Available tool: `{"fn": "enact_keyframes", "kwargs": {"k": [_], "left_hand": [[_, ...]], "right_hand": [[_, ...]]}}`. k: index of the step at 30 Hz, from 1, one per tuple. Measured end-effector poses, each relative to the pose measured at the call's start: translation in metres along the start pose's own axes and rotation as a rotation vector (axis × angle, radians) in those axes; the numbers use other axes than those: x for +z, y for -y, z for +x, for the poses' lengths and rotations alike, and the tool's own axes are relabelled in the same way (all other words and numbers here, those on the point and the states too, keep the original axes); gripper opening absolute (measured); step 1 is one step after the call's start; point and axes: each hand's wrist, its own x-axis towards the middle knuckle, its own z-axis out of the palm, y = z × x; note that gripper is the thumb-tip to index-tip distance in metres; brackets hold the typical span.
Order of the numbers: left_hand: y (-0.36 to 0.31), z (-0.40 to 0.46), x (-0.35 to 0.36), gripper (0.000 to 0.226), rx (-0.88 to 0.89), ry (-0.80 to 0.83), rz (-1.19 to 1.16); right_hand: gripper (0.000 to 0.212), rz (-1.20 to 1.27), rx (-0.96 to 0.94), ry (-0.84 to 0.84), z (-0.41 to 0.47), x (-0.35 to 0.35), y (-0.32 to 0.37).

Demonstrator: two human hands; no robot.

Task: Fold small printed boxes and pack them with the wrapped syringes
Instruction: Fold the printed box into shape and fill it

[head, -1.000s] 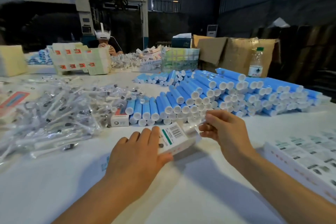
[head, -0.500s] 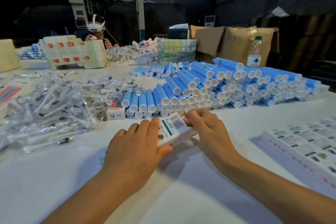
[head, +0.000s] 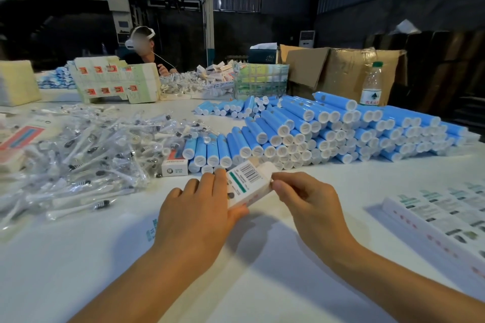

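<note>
A small white printed box (head: 246, 181) with a barcode and a green stripe is held just above the table's near middle. My left hand (head: 199, 210) grips its near end, fingers over the top and thumb underneath. My right hand (head: 307, 199) pinches the box's far right end with thumb and fingertips. A heap of clear-wrapped syringes (head: 86, 149) lies on the left. Another folded box (head: 174, 165) sits at the heap's right edge. A stack of flat printed box blanks (head: 441, 223) lies at the right.
A big pile of blue tubes with white caps (head: 328, 128) fills the table behind my hands. A water bottle (head: 371, 85) and cardboard cartons (head: 338, 68) stand at the back right. Across the table a person wearing a headset (head: 143, 47) works behind printed cartons (head: 115, 80).
My right hand came in from beside the box and now pinches its right end. My left hand keeps its grip, and the box sits slightly lower and flatter.
</note>
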Motion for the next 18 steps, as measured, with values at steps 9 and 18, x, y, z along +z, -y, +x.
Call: {"fn": "enact_keyframes", "kwargs": {"k": [9, 18], "left_hand": [[-0.003, -0.003, 0.006, 0.077, 0.066, -0.034, 0.024], [-0.010, -0.006, 0.006, 0.075, 0.145, -0.020, 0.098]], "right_hand": [[0.027, 0.019, 0.120, 0.076, 0.003, 0.000, -0.001], [0.051, -0.074, 0.273, 0.256, 0.008, 0.004, -0.005]]}}
